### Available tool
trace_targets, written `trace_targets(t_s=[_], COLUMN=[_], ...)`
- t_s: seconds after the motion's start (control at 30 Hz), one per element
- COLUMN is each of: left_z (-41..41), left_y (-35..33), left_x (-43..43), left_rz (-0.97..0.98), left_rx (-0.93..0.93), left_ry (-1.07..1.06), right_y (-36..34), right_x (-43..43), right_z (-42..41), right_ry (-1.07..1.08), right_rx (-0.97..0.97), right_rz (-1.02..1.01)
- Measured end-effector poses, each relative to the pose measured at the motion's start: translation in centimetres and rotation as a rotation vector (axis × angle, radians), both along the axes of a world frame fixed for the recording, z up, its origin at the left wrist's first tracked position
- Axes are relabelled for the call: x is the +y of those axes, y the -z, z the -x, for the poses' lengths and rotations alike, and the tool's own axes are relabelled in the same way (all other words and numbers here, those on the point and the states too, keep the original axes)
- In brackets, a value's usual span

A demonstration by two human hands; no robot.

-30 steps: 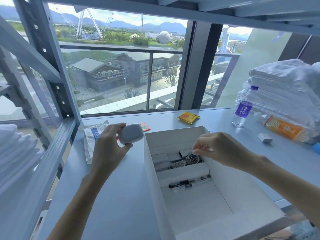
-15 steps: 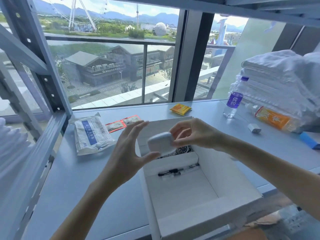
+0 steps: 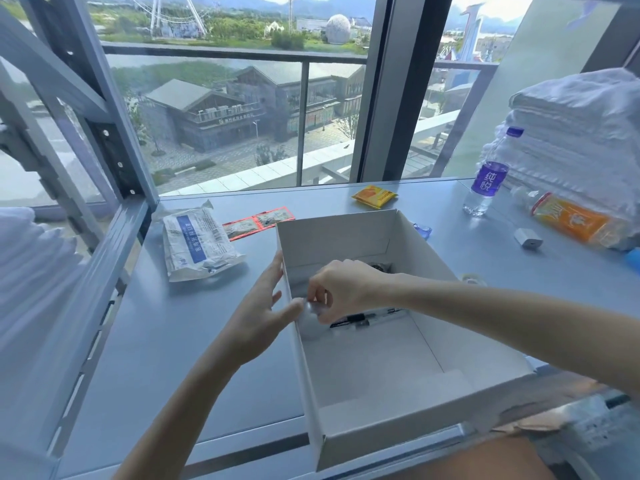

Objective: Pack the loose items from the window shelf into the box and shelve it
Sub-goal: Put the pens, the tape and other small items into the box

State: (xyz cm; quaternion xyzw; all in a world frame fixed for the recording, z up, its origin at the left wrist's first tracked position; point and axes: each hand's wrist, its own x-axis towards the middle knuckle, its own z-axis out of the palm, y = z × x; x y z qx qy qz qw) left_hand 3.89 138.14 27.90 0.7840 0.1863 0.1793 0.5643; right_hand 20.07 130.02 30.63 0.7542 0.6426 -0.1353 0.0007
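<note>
Two hands at box (image 3: 398, 434): your right hand (image 3: 349, 289) pinches case (image 3: 309, 323) by top, likely light, slick; left hand (image 3: 259, 320), fingers (image 3: 274, 271) straight, touches wall at 9 o'clock.

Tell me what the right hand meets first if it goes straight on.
Probably the box's left wall, just beyond the white case the right hand pinches; the floor could come first, since depth is unclear.

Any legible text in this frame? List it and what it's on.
"纯悦": purple label of the water bottle.
Mask pack, blue strip: characters too blurred.
Orange bottle, yellow sachet, red sachets: print unreadable.
Building sign outside: too small.
</note>
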Motion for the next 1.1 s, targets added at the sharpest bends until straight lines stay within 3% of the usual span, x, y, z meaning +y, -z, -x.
trace_targets(t_s=[0.13, 0.4, 0.67, 1.1], left_z=[0.0, 0.1, 0.1, 0.2], left_y=[0.0, 0.1, 0.1, 0.3], left_x=[-0.2, -0.2, -0.2, 0.0], left_rz=[0.009, 0.011, 0.004, 0.011], left_rx=[-0.011, -0.009, -0.023, -0.053], left_ry=[-0.014, -0.033, -0.036, -0.022], right_y=[0.2, 1.4, 1.9, 2.1], right_x=[0.2, 0.1, -0.3, -1.2], right_z=[0.7, 0.1, 0.2, -0.6], right_ry=[-0.066, -0.023, -0.031, -0.016], right_rx=[-0.004, 0.199, 0.133, 0.208], right_rz=[-0.041, -0.028, -0.085, -0.058])
